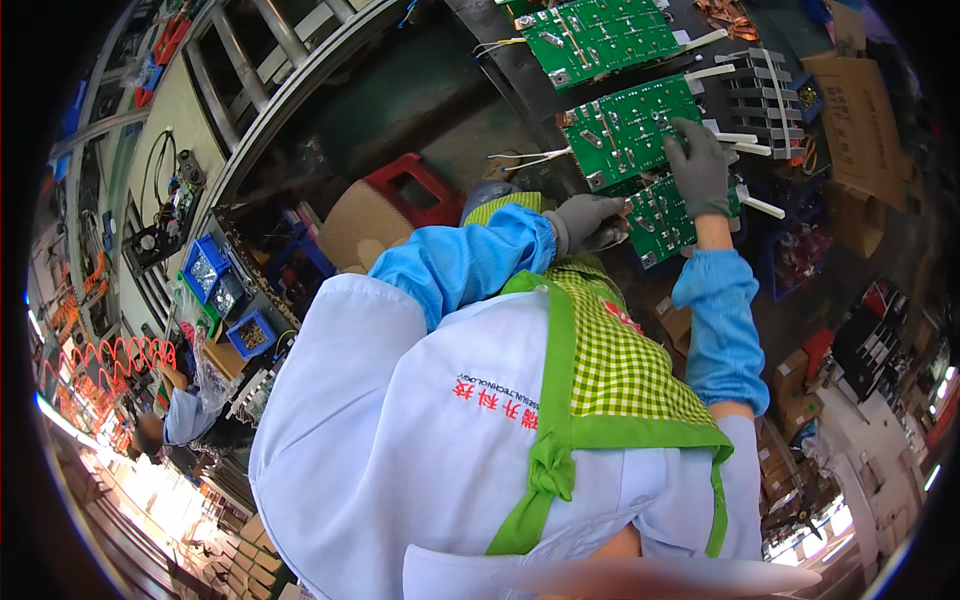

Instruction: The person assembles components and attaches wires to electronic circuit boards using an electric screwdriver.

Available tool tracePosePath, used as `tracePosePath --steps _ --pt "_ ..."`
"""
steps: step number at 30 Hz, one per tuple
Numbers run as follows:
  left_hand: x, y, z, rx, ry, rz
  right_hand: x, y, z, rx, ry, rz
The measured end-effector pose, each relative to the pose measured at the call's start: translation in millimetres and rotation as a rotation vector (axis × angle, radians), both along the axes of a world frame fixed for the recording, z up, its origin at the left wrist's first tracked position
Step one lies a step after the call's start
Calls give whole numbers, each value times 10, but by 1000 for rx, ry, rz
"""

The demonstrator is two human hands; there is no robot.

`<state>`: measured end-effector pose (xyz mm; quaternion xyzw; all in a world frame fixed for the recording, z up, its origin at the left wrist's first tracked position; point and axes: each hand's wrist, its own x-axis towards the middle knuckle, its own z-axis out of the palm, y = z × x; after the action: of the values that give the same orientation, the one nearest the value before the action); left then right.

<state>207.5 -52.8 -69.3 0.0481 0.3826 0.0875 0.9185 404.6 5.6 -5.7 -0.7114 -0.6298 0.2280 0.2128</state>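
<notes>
My left hand (pixel 588 222), in a grey glove, is at the left edge of the nearest green circuit board (pixel 655 222). Its fingers are curled closed there, and what they hold is too small to make out. My right hand (pixel 699 170), gloved in grey too, reaches across that board's upper part. Its fingers lie apart over the lower right of the middle circuit board (pixel 625 130), nothing visible between them. Beyond lies another green circuit board (pixel 600 45). Small components stand on the boards; white leads stick out at their sides.
Right of the boards lie a stack of grey metal bars (pixel 765 95) and a cardboard box (pixel 855 120). Copper-coloured pieces (pixel 727 18) are at the far edge. To the left are a red plastic stool or chair part (pixel 418 190) and blue bins (pixel 205 268) of small parts.
</notes>
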Motion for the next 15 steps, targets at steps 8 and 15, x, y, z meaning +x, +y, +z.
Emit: tracePosePath --steps 8,15 --pt "-5 100 81 -9 83 -52 -77 359 -180 -72 -335 84" --pt "-14 127 162 -3 94 -92 -56 484 -103 -245 -481 179"
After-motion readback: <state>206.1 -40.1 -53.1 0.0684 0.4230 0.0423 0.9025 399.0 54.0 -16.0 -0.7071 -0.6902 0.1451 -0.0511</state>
